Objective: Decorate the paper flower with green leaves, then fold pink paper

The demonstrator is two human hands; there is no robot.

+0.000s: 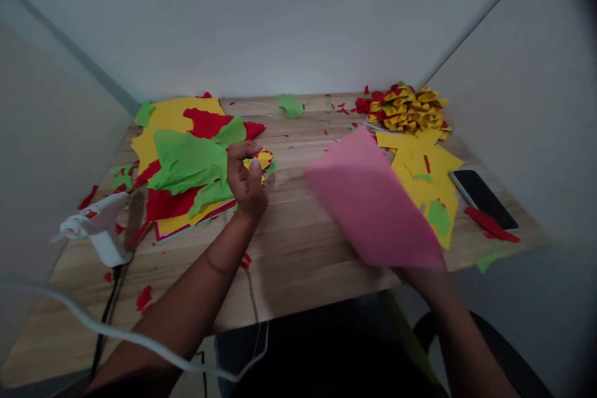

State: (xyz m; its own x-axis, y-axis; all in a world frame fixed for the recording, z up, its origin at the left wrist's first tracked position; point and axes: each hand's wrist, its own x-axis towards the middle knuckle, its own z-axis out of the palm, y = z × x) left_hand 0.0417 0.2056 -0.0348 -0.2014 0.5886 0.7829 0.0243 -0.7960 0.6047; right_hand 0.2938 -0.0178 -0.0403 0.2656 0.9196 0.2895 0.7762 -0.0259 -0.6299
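A pink sheet of paper (373, 202) is tilted above the middle of the table, slightly blurred. My right hand (420, 280) grips its near edge from below, with the fingers hidden behind the sheet. My left hand (247, 180) is raised near the table's centre, fingers loosely curled and thumb apart, with no held thing visible. Just beyond it is a small yellow and red paper piece (265, 160); whether the hand touches it I cannot tell. Left of that hand lies crumpled green crepe paper (186, 158) over red paper (170, 204) and yellow sheets (172, 113).
A white glue gun (109, 239) stands at the left with a black cable. A white cable (135, 337) crosses the lower left. At the right are folded yellow paper pieces (410, 109), cut yellow sheets (426, 168) and a phone (482, 198). Red and green scraps are scattered about.
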